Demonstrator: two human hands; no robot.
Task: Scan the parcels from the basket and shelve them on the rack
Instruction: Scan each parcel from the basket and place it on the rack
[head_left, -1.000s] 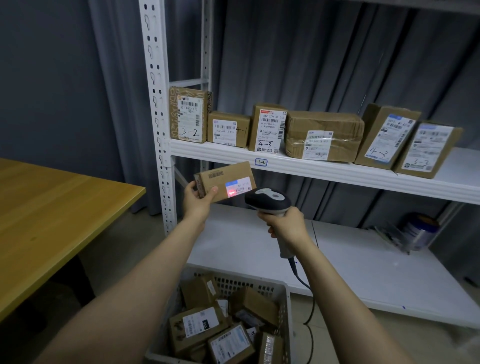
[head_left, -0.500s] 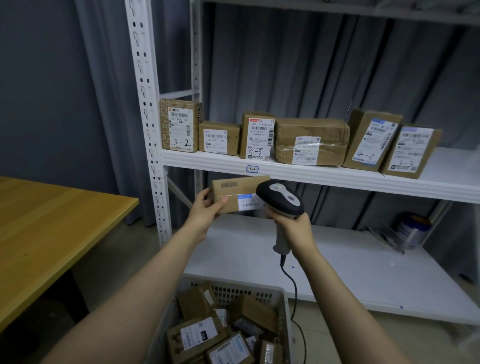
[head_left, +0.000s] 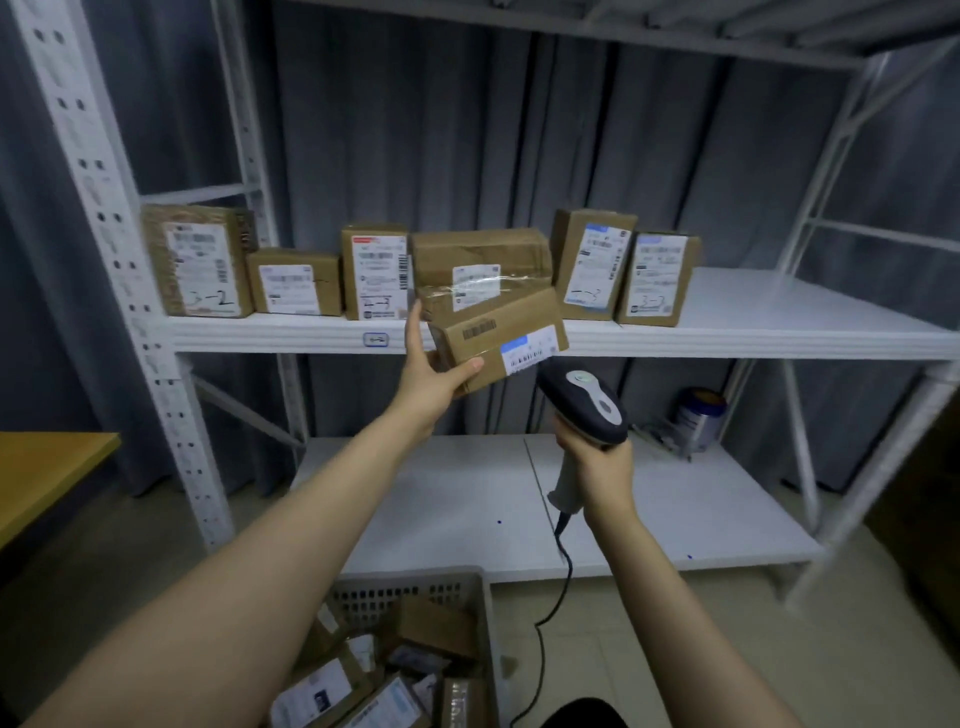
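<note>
Along the rack's (head_left: 727, 332) middle shelf six parcels (head_left: 483, 265) are already stood; more are left in the basket (head_left: 415, 587) below. One small parcel (head_left: 498, 338) is gripped by the left hand (head_left: 431, 374) at the shelf's front edge, a barcode scanner (head_left: 587, 405) by the right hand (head_left: 597, 462).

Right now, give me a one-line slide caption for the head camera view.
Left hand holds a parcel up by the shelf; right hand grips the scanner.

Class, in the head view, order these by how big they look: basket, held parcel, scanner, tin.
1. basket, though nearest and cut off by the frame.
2. held parcel and scanner: too alike to rank.
3. tin, smallest, though farthest back.
</note>
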